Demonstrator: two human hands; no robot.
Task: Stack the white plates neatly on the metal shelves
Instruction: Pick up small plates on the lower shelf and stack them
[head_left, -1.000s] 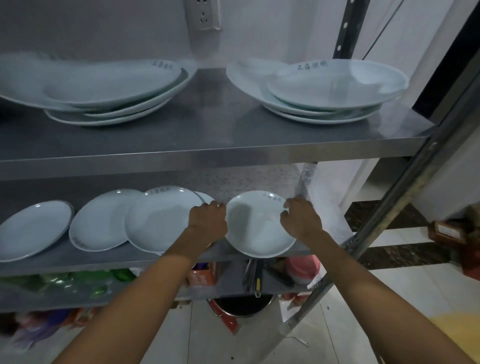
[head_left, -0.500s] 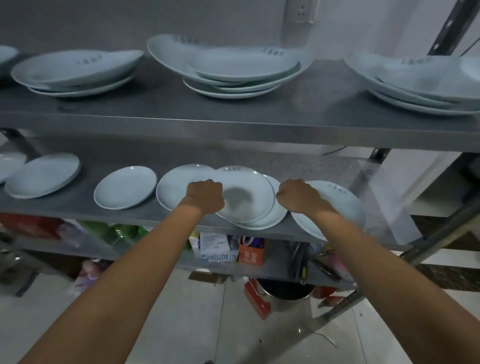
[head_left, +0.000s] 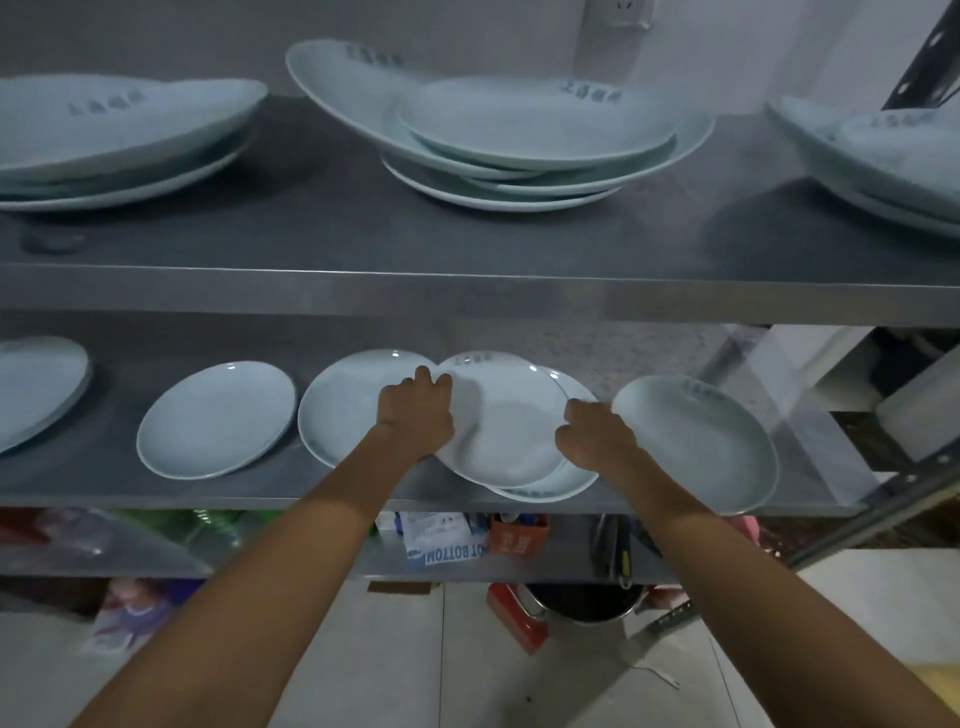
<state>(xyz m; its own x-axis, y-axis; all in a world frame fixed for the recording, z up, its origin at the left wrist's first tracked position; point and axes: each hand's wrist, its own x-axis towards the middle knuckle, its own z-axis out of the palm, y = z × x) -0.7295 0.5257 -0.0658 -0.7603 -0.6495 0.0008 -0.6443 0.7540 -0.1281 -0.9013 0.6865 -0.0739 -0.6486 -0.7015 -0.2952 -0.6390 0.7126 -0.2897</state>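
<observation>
On the middle metal shelf (head_left: 363, 491) both my hands hold one white plate (head_left: 506, 421) by its rim. My left hand (head_left: 415, 413) grips its left edge and my right hand (head_left: 592, 434) grips its right edge. This plate rests on a second white plate (head_left: 569, 480) whose rim peeks out at the lower right. Another plate (head_left: 343, 410) lies just left, partly under my left hand. A single plate (head_left: 696, 441) lies to the right, and one more (head_left: 218, 418) further left.
The top shelf (head_left: 467, 291) carries stacks of larger white plates (head_left: 519, 135), (head_left: 114, 135), (head_left: 883, 156). A plate (head_left: 36, 387) sits at the far left of the middle shelf. Boxes and a pot (head_left: 582, 605) crowd the space below. A slanted shelf post (head_left: 883, 499) stands at right.
The held plate went from the right end of the shelf leftward onto another plate. My view panned left, and my hands stay on its rim.
</observation>
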